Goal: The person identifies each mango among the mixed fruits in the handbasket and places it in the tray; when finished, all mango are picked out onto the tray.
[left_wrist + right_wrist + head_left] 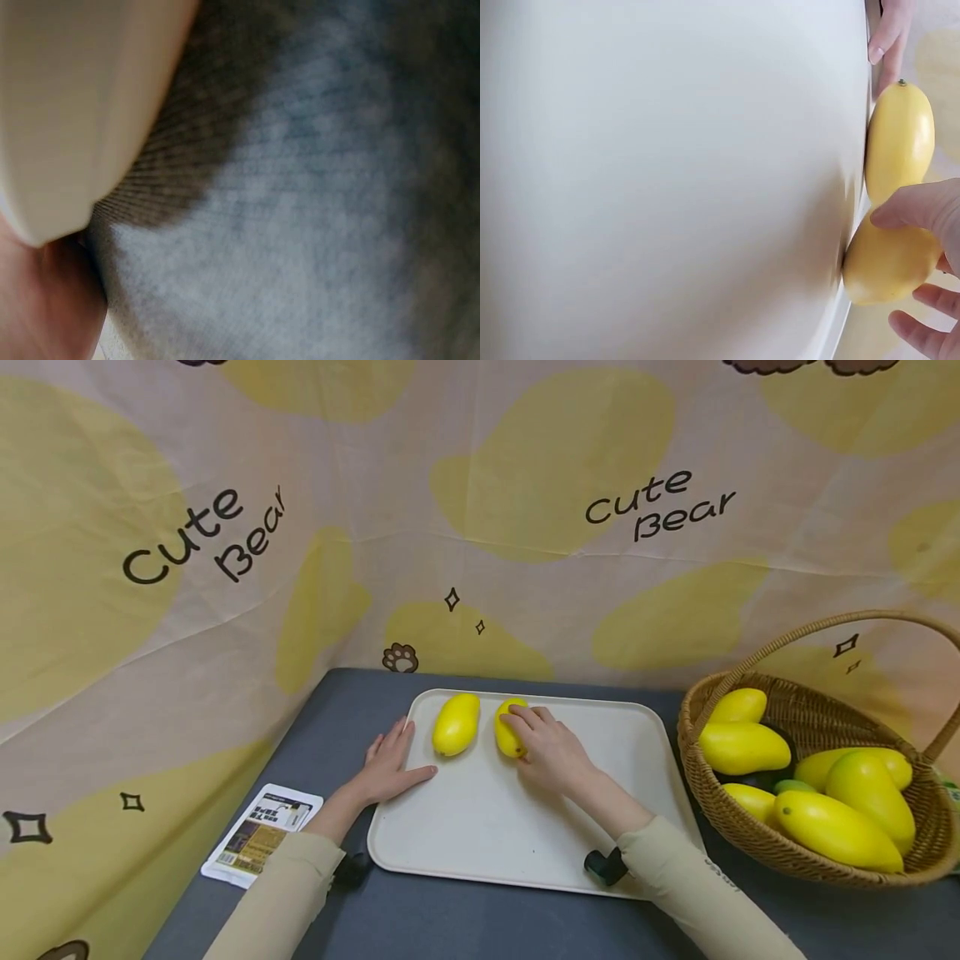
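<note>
My right hand (552,747) holds a yellow mango (507,739) on the white tray (472,827), toward its far side. In the right wrist view the thumb presses one side of this mango (889,262), and the fingers reach round the other. A second yellow mango (456,725) lies just left of it on the tray. My left hand (388,767) rests over the tray's left rim, fingers stretched forward and thumb spread onto the tray. The left wrist view is blurred and shows mostly grey surface, with part of the hand (45,300) at lower left.
A wicker basket (712,814) with a tall handle stands right of the tray, holding several yellow mangoes (840,833) and something dark. A white printed packet (262,835) lies left on the grey table (450,918). A patterned cloth (525,568) hangs behind.
</note>
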`<state>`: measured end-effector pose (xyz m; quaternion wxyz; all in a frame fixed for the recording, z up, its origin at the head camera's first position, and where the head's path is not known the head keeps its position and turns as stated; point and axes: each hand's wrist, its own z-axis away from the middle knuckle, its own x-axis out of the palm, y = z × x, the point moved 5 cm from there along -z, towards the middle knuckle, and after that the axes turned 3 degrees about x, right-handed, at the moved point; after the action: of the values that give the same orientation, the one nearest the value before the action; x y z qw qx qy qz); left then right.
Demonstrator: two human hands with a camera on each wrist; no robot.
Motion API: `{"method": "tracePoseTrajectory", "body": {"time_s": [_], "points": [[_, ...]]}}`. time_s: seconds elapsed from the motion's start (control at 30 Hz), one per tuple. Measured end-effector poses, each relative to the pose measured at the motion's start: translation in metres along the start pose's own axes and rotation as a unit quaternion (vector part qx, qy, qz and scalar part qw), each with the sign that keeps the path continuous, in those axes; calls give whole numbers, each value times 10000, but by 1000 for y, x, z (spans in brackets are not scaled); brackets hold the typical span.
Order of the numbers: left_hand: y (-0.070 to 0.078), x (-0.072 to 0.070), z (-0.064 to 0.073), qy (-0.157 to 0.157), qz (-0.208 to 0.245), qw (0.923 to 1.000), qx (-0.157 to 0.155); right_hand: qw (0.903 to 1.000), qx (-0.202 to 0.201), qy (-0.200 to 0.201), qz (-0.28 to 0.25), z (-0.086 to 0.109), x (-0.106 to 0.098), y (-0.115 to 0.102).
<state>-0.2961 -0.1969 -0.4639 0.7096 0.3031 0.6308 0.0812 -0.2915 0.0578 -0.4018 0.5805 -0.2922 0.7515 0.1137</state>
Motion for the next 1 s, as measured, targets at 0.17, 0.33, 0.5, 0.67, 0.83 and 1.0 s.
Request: {"method": "tracePoseTrajectory", "body": {"time_s": [0.17, 0.33, 0.5, 0.67, 0.83, 1.0], "points": [[-1, 0, -1, 52, -58, 10000, 37, 9999, -88, -55, -55, 3, 3, -3], [1, -1, 0, 90, -19, 9999, 67, 9997, -113, 0, -237, 4, 3, -4], [3, 0, 1, 83, -32, 9999, 88, 9995, -39, -29, -320, 4, 4, -5], [1, 1, 1, 52, -43, 10000, 64, 9993, -86, 21, -367, 4, 4, -5], [1, 0, 1, 71, -5, 10000, 68, 9993, -50, 3, -383, 3, 4, -5], [1, 0, 1, 52, -20, 10000, 24, 9991, -38, 10, -423, 3, 4, -5]]}}
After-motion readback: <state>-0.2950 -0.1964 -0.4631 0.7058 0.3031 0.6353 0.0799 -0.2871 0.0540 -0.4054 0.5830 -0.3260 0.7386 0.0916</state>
